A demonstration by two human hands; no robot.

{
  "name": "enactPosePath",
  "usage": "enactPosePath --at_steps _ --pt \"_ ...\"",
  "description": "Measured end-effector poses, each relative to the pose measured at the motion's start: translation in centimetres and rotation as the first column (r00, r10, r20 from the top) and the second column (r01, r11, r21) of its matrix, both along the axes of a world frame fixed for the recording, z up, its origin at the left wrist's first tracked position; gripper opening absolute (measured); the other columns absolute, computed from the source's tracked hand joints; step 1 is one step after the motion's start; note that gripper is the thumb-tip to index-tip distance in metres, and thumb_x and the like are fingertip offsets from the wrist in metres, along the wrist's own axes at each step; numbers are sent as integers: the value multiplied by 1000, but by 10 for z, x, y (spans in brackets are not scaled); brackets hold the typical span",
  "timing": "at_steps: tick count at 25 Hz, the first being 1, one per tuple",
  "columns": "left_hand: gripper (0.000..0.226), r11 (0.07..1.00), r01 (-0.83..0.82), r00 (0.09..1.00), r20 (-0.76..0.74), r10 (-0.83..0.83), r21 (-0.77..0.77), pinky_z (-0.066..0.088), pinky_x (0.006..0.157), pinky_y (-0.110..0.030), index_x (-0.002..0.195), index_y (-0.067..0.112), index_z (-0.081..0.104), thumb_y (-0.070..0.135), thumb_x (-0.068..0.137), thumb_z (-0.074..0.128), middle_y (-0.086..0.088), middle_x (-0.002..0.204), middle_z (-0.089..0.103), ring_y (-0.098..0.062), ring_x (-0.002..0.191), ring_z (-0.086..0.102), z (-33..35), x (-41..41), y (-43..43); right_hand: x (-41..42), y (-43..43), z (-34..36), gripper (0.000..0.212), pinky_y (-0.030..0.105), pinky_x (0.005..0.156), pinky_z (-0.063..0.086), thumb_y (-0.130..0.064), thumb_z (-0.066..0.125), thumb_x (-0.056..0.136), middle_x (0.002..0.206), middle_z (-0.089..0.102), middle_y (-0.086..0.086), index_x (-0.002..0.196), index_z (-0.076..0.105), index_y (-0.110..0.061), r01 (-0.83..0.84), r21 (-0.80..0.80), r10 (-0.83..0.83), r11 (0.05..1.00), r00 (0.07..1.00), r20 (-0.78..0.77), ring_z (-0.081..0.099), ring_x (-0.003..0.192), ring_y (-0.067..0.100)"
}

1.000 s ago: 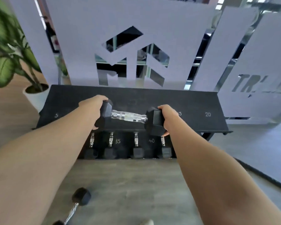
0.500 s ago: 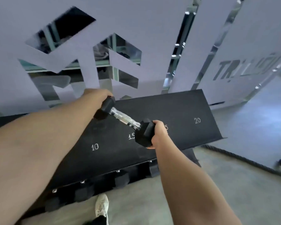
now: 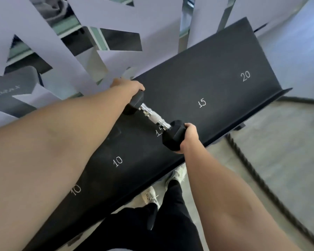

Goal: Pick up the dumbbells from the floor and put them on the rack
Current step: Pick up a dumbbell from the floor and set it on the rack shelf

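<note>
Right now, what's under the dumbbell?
Under the dumbbell lies the black rack shelf, where a chalked 15 peeks out, half covered by the near head. Whether it touches the shelf can't be seen.

White sneakers (image 3: 178, 173) and black trousers (image 3: 158, 227) near bottom centre, dark rope (image 3: 257, 176) on grey floor (image 3: 286, 142) at right, lilac cut-out wall panel (image 3: 49, 44) far left

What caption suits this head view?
Both hands, left and right, hold a dumbbell by its ends over the rack, beside a 15 mark.
</note>
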State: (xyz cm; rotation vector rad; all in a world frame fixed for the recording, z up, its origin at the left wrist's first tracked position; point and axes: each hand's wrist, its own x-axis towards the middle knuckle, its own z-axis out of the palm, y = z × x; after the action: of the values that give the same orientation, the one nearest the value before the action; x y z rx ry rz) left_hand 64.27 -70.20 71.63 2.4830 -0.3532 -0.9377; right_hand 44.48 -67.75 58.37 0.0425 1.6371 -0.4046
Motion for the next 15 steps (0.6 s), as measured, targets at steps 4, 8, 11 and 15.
enactPosePath --at_steps 4,8,11,15 --pt "91 997 18 999 -44 -15 78 49 60 -36 134 9 40 44 63 85 -10 106 58 -24 82 59 -33 0 -12 -5 -3 -21 51 53 94 52 -41 67 62 109 72 0 110 70 -25 2 24 -1 1000 999 -40 69 96 32" --pt "79 995 63 998 -13 -62 73 33 42 -29 119 9 53 41 56 88 -1 82 52 -16 58 49 -53 7 -17 2 -3 -31 34 37 84 54 -33 61 76 98 68 2 105 64 -15 -63 -15 61 998 990 -126 65 82 27" --pt "86 990 124 992 -11 -124 64 38 47 -31 125 9 49 41 56 89 -3 103 54 -21 67 50 -58 10 -23 1 -17 -28 20 30 69 42 -22 53 86 88 56 1 101 55 -10 -155 -88 135 984 970 -203 46 65 19" --pt "79 990 125 991 39 -128 72 39 47 -32 126 8 45 35 64 86 -6 106 51 -21 63 45 -51 18 -30 4 -48 -3 14 28 51 32 -10 44 90 73 40 -1 76 46 -12 -210 -157 169 965 956 -240 30 57 20"
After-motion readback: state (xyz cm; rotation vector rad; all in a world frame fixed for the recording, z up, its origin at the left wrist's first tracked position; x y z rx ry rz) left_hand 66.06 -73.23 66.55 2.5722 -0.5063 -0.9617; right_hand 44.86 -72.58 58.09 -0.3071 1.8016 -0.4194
